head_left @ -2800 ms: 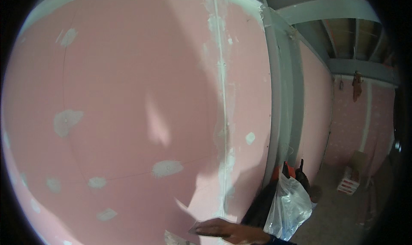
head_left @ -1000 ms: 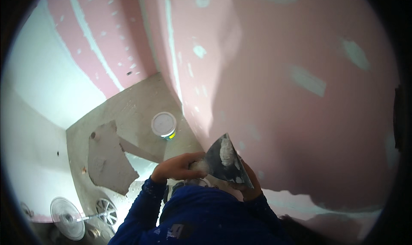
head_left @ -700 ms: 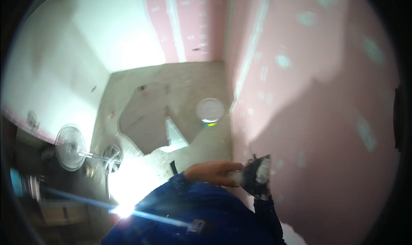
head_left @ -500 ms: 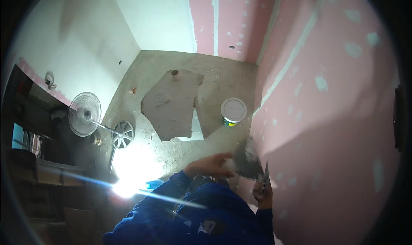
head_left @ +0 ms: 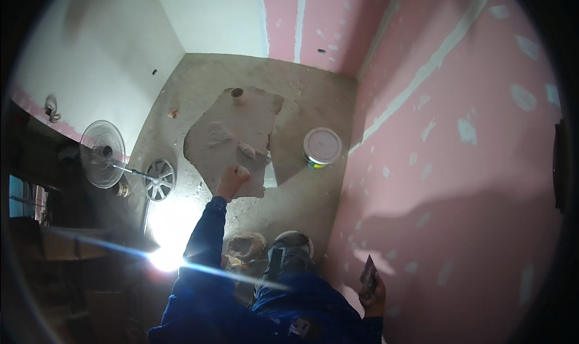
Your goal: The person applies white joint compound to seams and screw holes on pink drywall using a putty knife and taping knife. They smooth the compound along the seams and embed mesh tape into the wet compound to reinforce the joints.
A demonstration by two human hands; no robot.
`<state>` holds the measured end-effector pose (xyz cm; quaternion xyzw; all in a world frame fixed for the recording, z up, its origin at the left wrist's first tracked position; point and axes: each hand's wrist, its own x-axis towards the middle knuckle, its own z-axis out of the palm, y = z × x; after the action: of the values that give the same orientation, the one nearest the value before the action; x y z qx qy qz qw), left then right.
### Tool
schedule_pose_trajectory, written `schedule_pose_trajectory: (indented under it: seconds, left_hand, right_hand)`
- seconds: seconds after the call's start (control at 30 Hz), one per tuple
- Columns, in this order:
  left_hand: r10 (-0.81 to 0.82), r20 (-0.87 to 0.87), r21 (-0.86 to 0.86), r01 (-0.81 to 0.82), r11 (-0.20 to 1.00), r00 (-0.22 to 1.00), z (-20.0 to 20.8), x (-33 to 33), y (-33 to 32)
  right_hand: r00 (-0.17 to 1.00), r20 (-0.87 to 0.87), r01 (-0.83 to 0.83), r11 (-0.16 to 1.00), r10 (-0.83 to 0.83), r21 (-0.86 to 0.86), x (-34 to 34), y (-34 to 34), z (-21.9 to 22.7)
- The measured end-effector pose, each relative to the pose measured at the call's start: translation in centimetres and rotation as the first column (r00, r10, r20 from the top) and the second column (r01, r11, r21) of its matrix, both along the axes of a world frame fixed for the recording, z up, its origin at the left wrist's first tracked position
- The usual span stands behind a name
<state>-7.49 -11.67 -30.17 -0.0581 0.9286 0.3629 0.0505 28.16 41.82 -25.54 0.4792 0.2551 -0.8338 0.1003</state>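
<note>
My left hand (head_left: 229, 183) reaches out over the near part of a broken grey board (head_left: 226, 136) lying on the floor. Its fingers are curled, with something pale at the fingertips that I cannot make out. Just beyond it, over the board, shows a blurred whitish lump (head_left: 246, 150); whether it rests there or is in the air I cannot tell. Low by the pink wall (head_left: 416, 223), my right hand (head_left: 374, 296) grips a flat, pointed blade, like a putty knife (head_left: 368, 271), tip upward.
A lidded bucket (head_left: 322, 146) stands near the right wall. A pedestal fan (head_left: 104, 154) is at the left, beside a glaring lamp (head_left: 166, 258). A short tube (head_left: 237, 95) sits at the board's far end. Crumpled brownish bags (head_left: 246, 246) lie beside my shoes (head_left: 292, 240).
My left hand has swung from beside the right wall, forward and left over the board. The whitish lump has appeared there. My right hand stays low by the wall, its blade turned broadside.
</note>
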Motion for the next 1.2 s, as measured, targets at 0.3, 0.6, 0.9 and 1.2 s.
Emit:
schedule_pose_trajectory:
  seconds: [0.3,0.6,0.9,1.2]
  left_hand:
    - [0.040,-0.100,-0.219,-0.062,0.974,0.994,-4.3,-4.7,-1.4]
    - [-0.062,-0.384,-0.502,-0.152,0.851,0.921,-0.1,-9.8,-0.8]
    - [0.099,-0.084,-0.597,-0.130,0.791,0.991,-5.3,-31.1,-6.3]
    - [-0.527,-0.244,-0.601,0.300,0.741,0.814,-5.0,-35.7,-1.8]
  right_hand:
    - [0.998,0.058,0.024,0.995,-0.030,0.096,-0.2,-2.9,-1.0]
    - [0.977,-0.197,-0.029,0.962,0.085,0.270,-2.3,-4.2,1.5]
    - [0.892,-0.233,-0.209,0.811,0.387,0.546,-4.6,-2.6,-1.8]
    - [0.998,-0.058,0.046,0.836,-0.017,0.547,0.9,-1.6,-1.6]
